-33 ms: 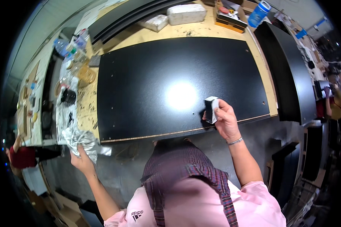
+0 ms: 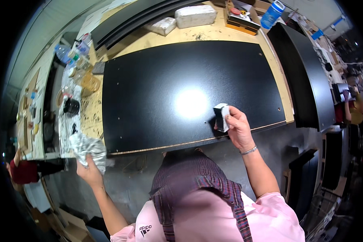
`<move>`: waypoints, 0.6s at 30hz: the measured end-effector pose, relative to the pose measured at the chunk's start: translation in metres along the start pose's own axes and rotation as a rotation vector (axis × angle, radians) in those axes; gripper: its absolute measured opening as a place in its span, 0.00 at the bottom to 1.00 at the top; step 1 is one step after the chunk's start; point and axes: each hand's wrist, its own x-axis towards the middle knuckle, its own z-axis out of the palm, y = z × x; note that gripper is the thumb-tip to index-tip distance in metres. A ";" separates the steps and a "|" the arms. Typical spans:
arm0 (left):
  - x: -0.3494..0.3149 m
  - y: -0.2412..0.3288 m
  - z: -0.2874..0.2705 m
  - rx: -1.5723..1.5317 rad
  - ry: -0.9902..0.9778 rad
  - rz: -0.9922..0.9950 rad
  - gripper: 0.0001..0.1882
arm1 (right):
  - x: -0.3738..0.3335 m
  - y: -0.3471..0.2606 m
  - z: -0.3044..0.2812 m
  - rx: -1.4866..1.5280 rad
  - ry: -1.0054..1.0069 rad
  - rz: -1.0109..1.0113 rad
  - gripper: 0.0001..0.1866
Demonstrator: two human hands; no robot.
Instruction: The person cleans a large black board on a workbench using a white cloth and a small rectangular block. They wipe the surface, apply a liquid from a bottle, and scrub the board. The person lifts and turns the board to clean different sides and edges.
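Pinching a black-and-white block [image 2: 222, 117] over the near right of a black panel [image 2: 169, 125], the right hand [image 2: 238, 127] is probably needing light, even pressure; the left hand [image 2: 89, 172] is clutching crumpled cloth [image 2: 88, 146] beside the near left corner.

Two hands [image 2: 239, 128] are seen, with one bracelet [image 2: 249, 150], one crumpled cloth [image 2: 88, 148] and one black-and-white block [image 2: 222, 117]; one black panel [image 2: 157, 88] below the block, one black jar [image 2: 71, 106] and two whitish slabs [image 2: 195, 17] are counted.

Wears pink shirt [image 2: 276, 215] w/ blk logo [image 2: 144, 231], dk plaid apron [image 2: 183, 173], silvery bracelet [image 2: 249, 151]
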 end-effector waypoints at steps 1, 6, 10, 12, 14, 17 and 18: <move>0.009 0.009 0.009 0.002 -0.105 0.039 0.17 | 0.005 0.002 0.002 -0.047 0.022 0.005 0.19; 0.052 0.053 0.057 -0.073 -0.443 0.570 0.25 | 0.063 -0.016 0.071 -0.251 0.021 -0.084 0.15; 0.059 0.044 0.086 -0.109 -0.610 0.644 0.31 | 0.187 0.013 0.170 -0.830 0.092 -0.400 0.15; 0.057 0.042 0.092 -0.075 -0.592 0.655 0.33 | 0.237 0.044 0.215 -1.074 0.141 -0.681 0.15; 0.058 0.034 0.091 -0.102 -0.611 0.611 0.33 | 0.271 0.075 0.273 -1.192 0.139 -0.638 0.13; 0.065 0.033 0.090 -0.137 -0.655 0.618 0.32 | 0.303 0.102 0.327 -1.271 0.076 -0.635 0.10; 0.067 0.035 0.092 -0.154 -0.664 0.621 0.32 | 0.309 0.108 0.335 -1.278 0.062 -0.626 0.09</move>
